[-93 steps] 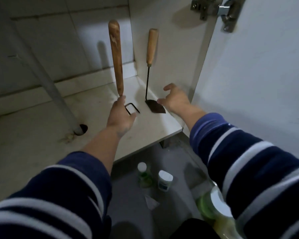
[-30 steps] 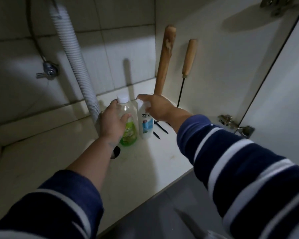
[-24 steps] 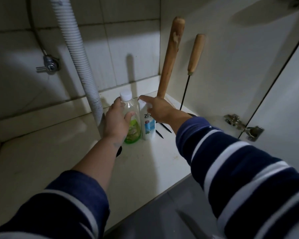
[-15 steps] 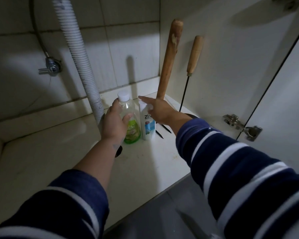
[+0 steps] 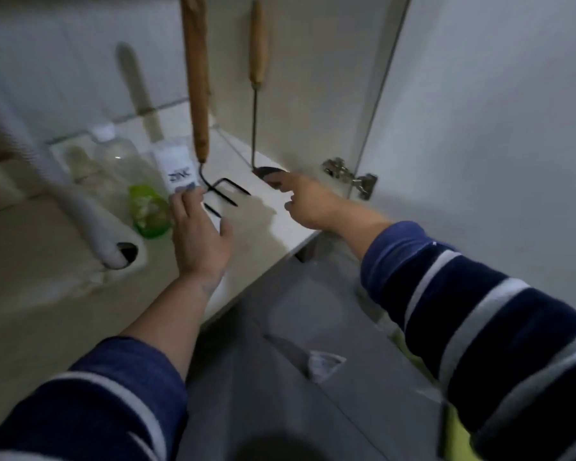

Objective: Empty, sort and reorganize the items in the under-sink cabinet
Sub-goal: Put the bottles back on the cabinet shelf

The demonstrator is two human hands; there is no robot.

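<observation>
Both hands, the left hand (image 5: pixel 200 234) and right hand (image 5: pixel 308 202), hovered released above the cabinet floor (image 5: pixel 47 294), the two bottles (image 5: pixel 147 207) apparently grouped beside the leaning garden tools (image 5: pixel 198 94).

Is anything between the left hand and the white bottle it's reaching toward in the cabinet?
Nothing visible. The left hand is open, its fingertips at the base of the white bottle. The green bottle stands to that bottle's left, the hand fork's prongs to its right, both off the path.

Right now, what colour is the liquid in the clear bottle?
Green, at the bottom of the clear bottle; the head view shows it.
</observation>
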